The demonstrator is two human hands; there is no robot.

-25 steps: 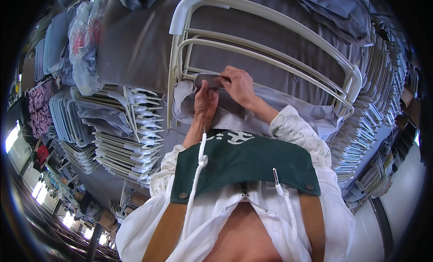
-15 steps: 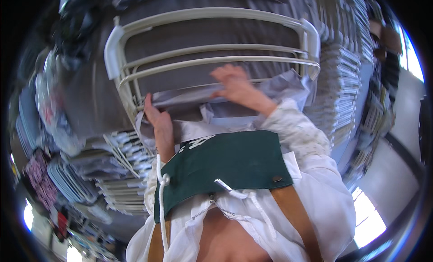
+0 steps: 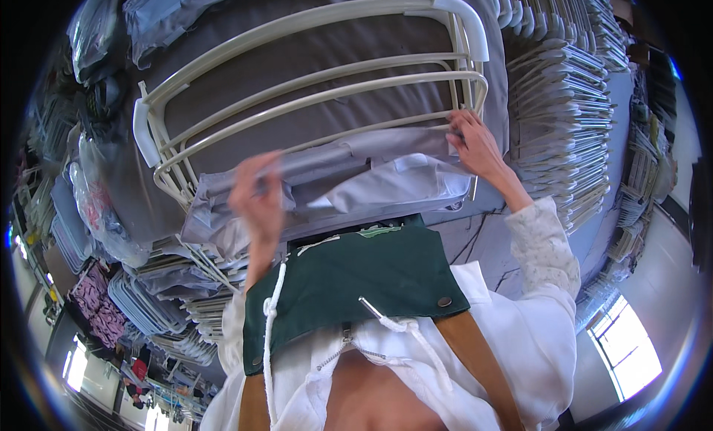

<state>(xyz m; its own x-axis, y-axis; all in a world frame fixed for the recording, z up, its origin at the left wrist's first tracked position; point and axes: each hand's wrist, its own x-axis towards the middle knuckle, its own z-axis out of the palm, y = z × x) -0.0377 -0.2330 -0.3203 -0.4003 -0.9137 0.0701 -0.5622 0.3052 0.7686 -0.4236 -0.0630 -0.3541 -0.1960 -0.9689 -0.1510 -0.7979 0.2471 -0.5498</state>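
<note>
A cream metal tube frame (image 3: 327, 91), curved and with several bars, lies on a dark grey padded surface. Light grey fabric (image 3: 342, 152) is stretched along its near bar, and a loose flap of it is folded toward me. At the frame's right near corner, my right hand (image 3: 479, 145) has its bent fingers closed on the fabric edge beside the bar. My left hand (image 3: 258, 197), smeared by motion, is over the fabric's left part; its fingers are not clear, and I cannot tell whether it touches the cloth.
Stacked white tube frames (image 3: 564, 126) crowd the right side. Clear plastic wrapping (image 3: 100, 201) lies at the left, by piles of grey-blue folded frames (image 3: 152, 305). More grey fabric (image 3: 160, 19) lies at the far left. My dark green apron (image 3: 356, 271) is close to the near fabric edge.
My right hand has moved from the middle of the near bar to its right corner. The left hand has lifted from the left corner. The frame appears shifted and tilted in view.
</note>
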